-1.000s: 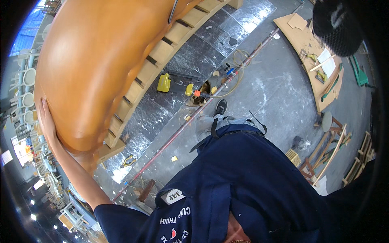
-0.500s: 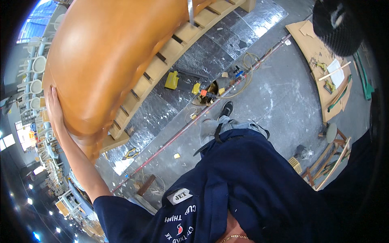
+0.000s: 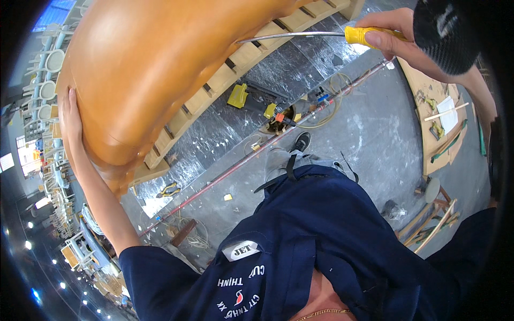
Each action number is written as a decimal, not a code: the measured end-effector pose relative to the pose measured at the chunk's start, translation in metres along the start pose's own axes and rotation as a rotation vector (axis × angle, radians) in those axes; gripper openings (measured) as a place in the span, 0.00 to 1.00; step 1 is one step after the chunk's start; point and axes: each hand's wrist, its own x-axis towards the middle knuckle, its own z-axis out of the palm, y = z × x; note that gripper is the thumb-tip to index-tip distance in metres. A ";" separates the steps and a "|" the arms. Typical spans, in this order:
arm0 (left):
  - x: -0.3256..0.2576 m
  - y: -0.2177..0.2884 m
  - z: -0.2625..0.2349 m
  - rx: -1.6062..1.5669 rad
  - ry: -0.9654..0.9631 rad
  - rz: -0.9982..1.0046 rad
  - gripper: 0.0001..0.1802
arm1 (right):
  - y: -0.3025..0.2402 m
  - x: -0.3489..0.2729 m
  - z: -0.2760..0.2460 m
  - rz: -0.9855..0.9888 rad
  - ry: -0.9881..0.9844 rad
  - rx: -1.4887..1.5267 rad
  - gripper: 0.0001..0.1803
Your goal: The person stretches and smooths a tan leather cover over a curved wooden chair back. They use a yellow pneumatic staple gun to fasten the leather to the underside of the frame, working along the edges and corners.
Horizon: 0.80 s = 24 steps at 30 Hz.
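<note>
Orange leather cushion (image 3: 155,69) is steadied by the flat, open left hand (image 3: 71,122), while right hand (image 3: 399,40) fingers grip a yellow-handled tool (image 3: 321,35) against it.

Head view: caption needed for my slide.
Left hand braces orange leather-covered frame; right hand holds yellow-handled metal tool.

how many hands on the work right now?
2. The left hand lies flat on the edge of the big tan leather-covered piece. The right hand grips a yellow-handled tool whose metal shaft reaches the piece. No other person's hands are visible.
</note>
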 end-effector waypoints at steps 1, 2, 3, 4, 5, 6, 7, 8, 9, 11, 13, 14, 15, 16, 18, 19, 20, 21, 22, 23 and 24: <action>0.002 -0.002 0.000 -0.018 -0.005 0.015 0.34 | -0.002 -0.003 0.003 0.025 -0.004 0.011 0.23; 0.003 -0.005 0.000 -0.034 -0.011 0.022 0.34 | -0.005 -0.004 0.004 0.048 -0.009 0.019 0.23; 0.003 -0.008 0.001 -0.023 -0.010 0.014 0.34 | -0.008 -0.005 0.005 0.075 -0.016 0.027 0.23; 0.004 -0.010 0.000 -0.011 -0.008 0.008 0.34 | -0.012 -0.007 0.005 0.105 -0.022 0.035 0.23; 0.006 -0.012 0.004 -0.010 -0.004 0.009 0.33 | -0.017 -0.013 0.007 0.147 -0.018 0.043 0.23; 0.007 -0.005 0.005 -0.022 -0.009 0.006 0.33 | -0.022 -0.017 0.008 0.192 -0.018 0.054 0.23; 0.007 0.005 0.005 -0.035 -0.014 0.004 0.33 | -0.026 -0.021 0.009 0.241 -0.019 0.069 0.23; -0.004 0.006 -0.003 -0.030 -0.017 -0.026 0.33 | -0.033 -0.018 0.008 0.270 -0.042 0.075 0.23; -0.007 0.002 -0.005 -0.023 -0.013 -0.021 0.32 | -0.038 -0.017 0.008 0.315 -0.057 0.083 0.23; -0.009 -0.007 -0.003 -0.020 -0.006 -0.003 0.32 | -0.045 -0.015 0.006 0.386 -0.062 0.087 0.23; -0.005 -0.018 -0.002 -0.008 0.004 0.013 0.32 | -0.047 -0.009 0.003 0.350 -0.003 0.038 0.23; -0.007 -0.024 -0.001 -0.002 0.003 0.003 0.32 | -0.048 -0.001 0.002 0.283 0.056 -0.022 0.23; 0.004 -0.020 0.005 -0.006 -0.007 0.047 0.32 | -0.050 -0.007 -0.002 0.267 0.090 -0.048 0.22; 0.013 -0.018 0.015 -0.032 -0.021 0.053 0.32 | -0.056 -0.005 -0.005 0.250 0.096 -0.074 0.22; 0.013 -0.017 0.012 -0.024 -0.017 0.020 0.32 | -0.053 0.010 -0.017 0.154 0.070 -0.134 0.21; 0.011 -0.021 0.009 -0.013 -0.024 0.031 0.32 | -0.053 0.019 -0.021 0.099 0.052 -0.158 0.21; 0.009 -0.022 0.007 -0.001 -0.036 0.022 0.32 | -0.055 0.027 -0.024 0.046 0.033 -0.185 0.21; 0.008 -0.022 0.005 0.009 -0.041 0.015 0.32 | -0.056 0.035 -0.027 -0.002 0.024 -0.212 0.20; 0.008 -0.022 0.005 0.017 -0.047 0.009 0.32 | -0.058 0.041 -0.030 -0.050 0.017 -0.243 0.20; 0.008 -0.024 0.003 0.016 -0.046 0.009 0.33 | -0.059 0.047 -0.032 -0.095 0.011 -0.274 0.20; 0.010 -0.027 0.003 0.014 -0.046 0.012 0.33 | -0.060 0.053 -0.033 -0.137 0.006 -0.306 0.20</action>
